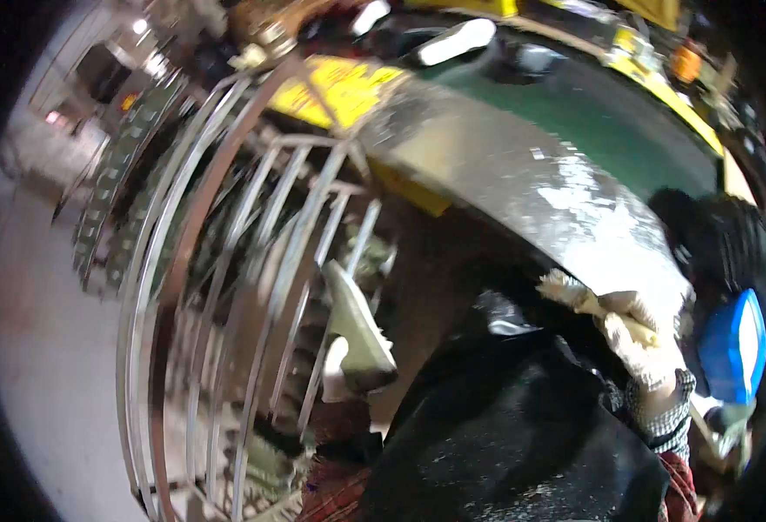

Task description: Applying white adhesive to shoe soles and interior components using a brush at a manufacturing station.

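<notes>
right hand (639,335), gloved, clenched on a pale rag (574,294), wiping the wet metal fender (522,174); left hand unseen. next stroke likely needs firm pressure along the curve.

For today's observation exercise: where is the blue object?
In the head view, the blue object sits at the far right, just right of the gloved right hand.

Grey concrete floor (43,331) at left; bright lamp (140,26) glowing far back; surroundings dim, blurred.
</notes>
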Demonstrator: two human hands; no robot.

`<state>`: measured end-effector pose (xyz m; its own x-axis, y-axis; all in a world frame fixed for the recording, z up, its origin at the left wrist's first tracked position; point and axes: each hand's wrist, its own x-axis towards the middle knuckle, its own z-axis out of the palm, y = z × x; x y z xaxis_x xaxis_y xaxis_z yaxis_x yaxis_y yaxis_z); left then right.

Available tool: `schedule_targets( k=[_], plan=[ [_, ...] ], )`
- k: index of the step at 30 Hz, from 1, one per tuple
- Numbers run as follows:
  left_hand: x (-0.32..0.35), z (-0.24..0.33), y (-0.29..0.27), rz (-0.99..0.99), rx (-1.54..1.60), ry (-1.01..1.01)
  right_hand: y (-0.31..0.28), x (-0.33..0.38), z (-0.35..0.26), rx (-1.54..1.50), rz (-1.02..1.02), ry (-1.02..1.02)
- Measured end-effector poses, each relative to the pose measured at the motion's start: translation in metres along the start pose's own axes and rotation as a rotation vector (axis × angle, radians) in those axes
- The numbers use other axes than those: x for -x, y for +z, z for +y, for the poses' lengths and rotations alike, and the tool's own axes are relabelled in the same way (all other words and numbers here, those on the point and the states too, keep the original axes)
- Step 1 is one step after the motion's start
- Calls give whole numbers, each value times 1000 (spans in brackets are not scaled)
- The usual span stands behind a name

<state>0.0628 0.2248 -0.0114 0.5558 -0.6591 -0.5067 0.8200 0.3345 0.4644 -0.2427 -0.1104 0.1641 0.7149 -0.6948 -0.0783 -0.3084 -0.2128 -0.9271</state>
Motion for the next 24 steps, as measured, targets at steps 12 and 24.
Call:
schedule_targets(
  k=[12,24],
  plan=[
    [-51,-126,284,-805,-261,-574,-238,165,80,232,1309,10],
    [-58,-147,200,-327,-274,-848,-213,193,88,398,1199,-39]
  ],
)
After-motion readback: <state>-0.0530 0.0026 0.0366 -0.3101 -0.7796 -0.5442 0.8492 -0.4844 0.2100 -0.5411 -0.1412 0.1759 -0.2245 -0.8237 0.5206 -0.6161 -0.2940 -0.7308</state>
